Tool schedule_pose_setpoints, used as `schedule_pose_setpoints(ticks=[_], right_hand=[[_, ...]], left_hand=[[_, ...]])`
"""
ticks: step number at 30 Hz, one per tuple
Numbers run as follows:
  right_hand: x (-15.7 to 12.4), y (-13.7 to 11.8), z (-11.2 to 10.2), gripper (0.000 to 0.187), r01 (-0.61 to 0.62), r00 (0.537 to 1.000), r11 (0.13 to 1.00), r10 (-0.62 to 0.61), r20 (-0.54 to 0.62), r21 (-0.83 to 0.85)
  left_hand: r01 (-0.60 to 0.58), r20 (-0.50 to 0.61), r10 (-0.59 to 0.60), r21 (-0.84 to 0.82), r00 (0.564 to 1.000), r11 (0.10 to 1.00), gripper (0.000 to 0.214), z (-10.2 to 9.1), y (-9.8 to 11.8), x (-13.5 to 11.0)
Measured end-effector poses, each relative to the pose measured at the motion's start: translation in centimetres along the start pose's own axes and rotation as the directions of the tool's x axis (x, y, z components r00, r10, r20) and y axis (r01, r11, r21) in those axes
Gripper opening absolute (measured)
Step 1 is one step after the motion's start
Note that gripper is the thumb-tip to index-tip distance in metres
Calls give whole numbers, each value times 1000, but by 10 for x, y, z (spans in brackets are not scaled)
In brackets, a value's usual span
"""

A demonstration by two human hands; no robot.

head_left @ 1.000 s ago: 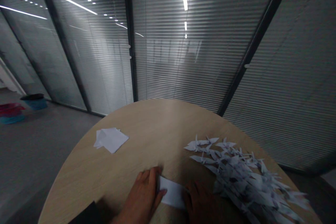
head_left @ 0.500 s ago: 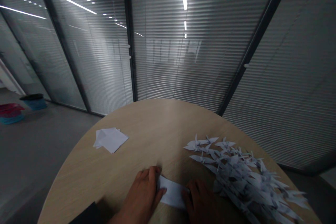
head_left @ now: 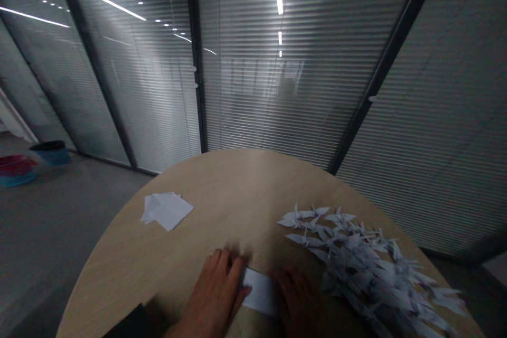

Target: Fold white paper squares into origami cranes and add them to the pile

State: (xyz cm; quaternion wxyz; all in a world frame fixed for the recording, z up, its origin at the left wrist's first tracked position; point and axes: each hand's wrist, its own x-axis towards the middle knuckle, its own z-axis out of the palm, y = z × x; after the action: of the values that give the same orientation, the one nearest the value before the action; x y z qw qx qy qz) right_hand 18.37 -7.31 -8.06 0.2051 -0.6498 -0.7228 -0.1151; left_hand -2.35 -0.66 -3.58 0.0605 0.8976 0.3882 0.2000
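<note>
A white paper strip, folded from a sheet (head_left: 259, 291), lies on the round wooden table (head_left: 241, 185) at the near side. At its left end is my left hand (head_left: 217, 288), the thumb resting on the paper and the fingers closed along its edge. My right hand (head_left: 297, 298), in shadow, covers the right end with bent fingers; its thumb is hard to make out. To the right of it spreads a pile of white folded paper cranes (head_left: 364, 266).
Several loose white paper squares (head_left: 170, 211) lie at the table's left. Beyond the table stands a glass wall with blinds (head_left: 253, 105). On the floor at far left are a blue bin with a dark rim (head_left: 53, 153) and one with a red liner (head_left: 16, 169).
My right hand has shifted slightly left and covers more of the paper's right end. My left fingers have moved a little to the right along its edge.
</note>
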Motion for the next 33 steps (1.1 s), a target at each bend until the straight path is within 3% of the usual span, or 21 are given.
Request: schedule_pose_setpoints(ticks=[2, 5, 10, 14, 19, 27, 33], right_hand=[[3, -4, -1, 51, 103, 987, 994, -105, -125, -23], [7, -11, -5, 52, 161, 949, 987, -163, -270, -31], [11, -18, -10, 46, 199, 902, 979, -203, -380, -51], [12, -18, -9, 42, 226, 886, 970, -244, -394, -90], [11, -20, -8, 36, 239, 873, 960, -278, -401, -145], [8, -19, -4, 40, 260, 841, 951, -309, -444, -170], [-1, -19, 4, 49, 296, 822, 929, -366, -437, -220]], left_hand=[[-101, -76, 106, 62, 992, 993, 29, 8, -2, -1], [-235, -139, 242, 67, 960, 970, 35, 13, -4, -2], [-422, -15, 422, -25, 906, 906, 46, -9, 0, -3], [-430, 50, 428, 28, 902, 902, 43, -20, 5, -2], [-441, 34, 439, 47, 898, 896, 35, -9, 3, -3], [-447, 46, 447, 2, 893, 894, 36, -15, 4, -2], [-441, 59, 438, 31, 897, 897, 41, -7, 0, -7]])
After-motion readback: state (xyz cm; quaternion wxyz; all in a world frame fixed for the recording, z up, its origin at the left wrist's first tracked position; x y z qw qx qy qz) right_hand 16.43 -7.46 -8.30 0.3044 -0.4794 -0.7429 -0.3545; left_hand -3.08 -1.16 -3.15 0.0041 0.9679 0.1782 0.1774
